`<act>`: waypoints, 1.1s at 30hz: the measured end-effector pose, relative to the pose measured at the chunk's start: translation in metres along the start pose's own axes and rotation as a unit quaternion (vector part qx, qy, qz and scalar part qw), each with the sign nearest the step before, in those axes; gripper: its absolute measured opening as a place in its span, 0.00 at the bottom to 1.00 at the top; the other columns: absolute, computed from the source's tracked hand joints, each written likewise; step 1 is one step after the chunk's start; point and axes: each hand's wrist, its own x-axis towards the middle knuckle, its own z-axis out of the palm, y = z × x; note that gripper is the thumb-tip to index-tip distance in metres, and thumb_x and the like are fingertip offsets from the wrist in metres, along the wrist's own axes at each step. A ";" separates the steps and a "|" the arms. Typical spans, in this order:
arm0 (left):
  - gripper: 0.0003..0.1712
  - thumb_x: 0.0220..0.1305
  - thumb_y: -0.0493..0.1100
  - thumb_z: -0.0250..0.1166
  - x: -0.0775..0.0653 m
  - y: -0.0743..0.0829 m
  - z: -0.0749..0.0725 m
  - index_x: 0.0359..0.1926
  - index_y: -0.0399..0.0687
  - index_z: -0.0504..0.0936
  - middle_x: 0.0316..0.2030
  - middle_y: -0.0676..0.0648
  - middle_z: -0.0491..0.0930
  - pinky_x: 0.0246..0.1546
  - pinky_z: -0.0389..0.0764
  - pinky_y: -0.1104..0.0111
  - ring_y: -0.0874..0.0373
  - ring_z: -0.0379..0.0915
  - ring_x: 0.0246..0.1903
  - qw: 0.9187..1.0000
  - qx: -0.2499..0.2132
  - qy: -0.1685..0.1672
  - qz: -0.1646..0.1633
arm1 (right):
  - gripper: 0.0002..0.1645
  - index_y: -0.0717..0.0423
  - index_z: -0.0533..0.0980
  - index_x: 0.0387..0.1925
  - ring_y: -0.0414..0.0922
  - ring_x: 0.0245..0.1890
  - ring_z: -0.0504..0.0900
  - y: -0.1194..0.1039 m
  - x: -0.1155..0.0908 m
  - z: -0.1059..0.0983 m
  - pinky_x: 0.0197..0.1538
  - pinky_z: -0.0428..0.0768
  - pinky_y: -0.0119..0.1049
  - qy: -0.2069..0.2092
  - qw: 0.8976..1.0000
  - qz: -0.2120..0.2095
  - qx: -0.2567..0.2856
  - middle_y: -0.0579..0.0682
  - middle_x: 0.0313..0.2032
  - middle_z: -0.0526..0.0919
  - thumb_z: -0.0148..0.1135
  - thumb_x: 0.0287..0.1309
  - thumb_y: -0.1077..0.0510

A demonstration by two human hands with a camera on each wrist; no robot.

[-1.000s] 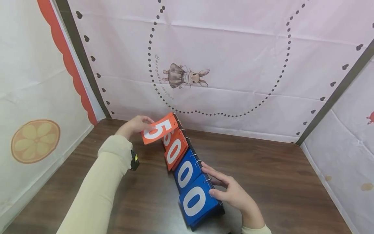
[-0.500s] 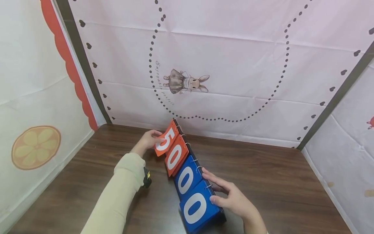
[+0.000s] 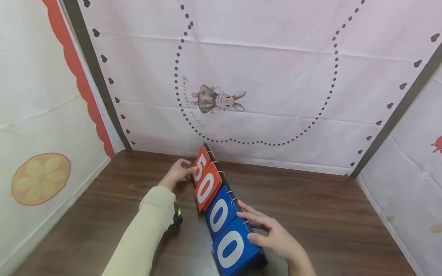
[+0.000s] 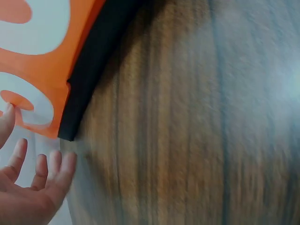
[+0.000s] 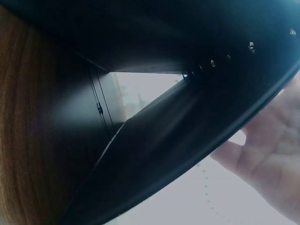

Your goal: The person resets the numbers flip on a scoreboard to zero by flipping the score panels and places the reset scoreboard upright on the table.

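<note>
A flip scoreboard (image 3: 226,214) with ringed number cards stands tilted on the table, its row running from back to front. Two orange cards read 5 and 0, two blue cards both 0. At the far end, my left hand (image 3: 177,171) has a fingertip against the orange 5 card (image 3: 197,163). In the left wrist view that hand's other fingers are spread loosely beside the board's black end (image 4: 82,98). My right hand (image 3: 272,232) holds the ringed top edge at the near end, thumb on the blue card (image 3: 231,249); some fingers are hidden behind the board.
Brown wooden table (image 3: 321,214) spreads to both sides. A pink cloth wall (image 3: 276,76) with a rabbit print stands close behind the scoreboard's far end. Cloth walls also rise at left and right. The right wrist view shows the board's hollow black inside (image 5: 154,136).
The orange 5 card, lifted in my left hand, has come down flat against the board. My left hand has moved right and loosened from it. My right hand stays at the near end.
</note>
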 end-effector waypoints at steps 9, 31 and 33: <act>0.25 0.64 0.37 0.54 0.003 0.084 -0.012 0.61 0.36 0.63 0.60 0.35 0.63 0.56 0.66 0.52 0.42 0.61 0.58 0.991 0.093 0.004 0.097 | 0.27 0.48 0.68 0.62 0.47 0.64 0.63 0.002 -0.001 -0.004 0.55 0.72 0.52 0.004 1.000 -0.009 0.005 0.44 0.68 0.57 0.55 0.60 0.60; 0.11 0.55 0.45 0.65 0.001 0.155 0.014 0.34 0.41 0.79 0.32 0.44 0.80 0.40 0.74 0.62 0.51 0.74 0.34 0.917 0.374 -0.117 0.081 | 0.28 0.49 0.67 0.63 0.46 0.64 0.63 0.002 0.002 -0.002 0.55 0.71 0.52 0.000 1.000 -0.023 0.008 0.44 0.68 0.58 0.55 0.60 0.62; 0.10 0.54 0.43 0.65 -0.001 0.155 0.016 0.33 0.41 0.80 0.32 0.44 0.80 0.40 0.74 0.62 0.51 0.75 0.34 0.914 0.381 -0.121 0.073 | 0.28 0.48 0.68 0.63 0.46 0.64 0.63 0.002 0.002 -0.002 0.55 0.71 0.52 -0.001 1.000 -0.019 0.008 0.43 0.68 0.58 0.55 0.60 0.61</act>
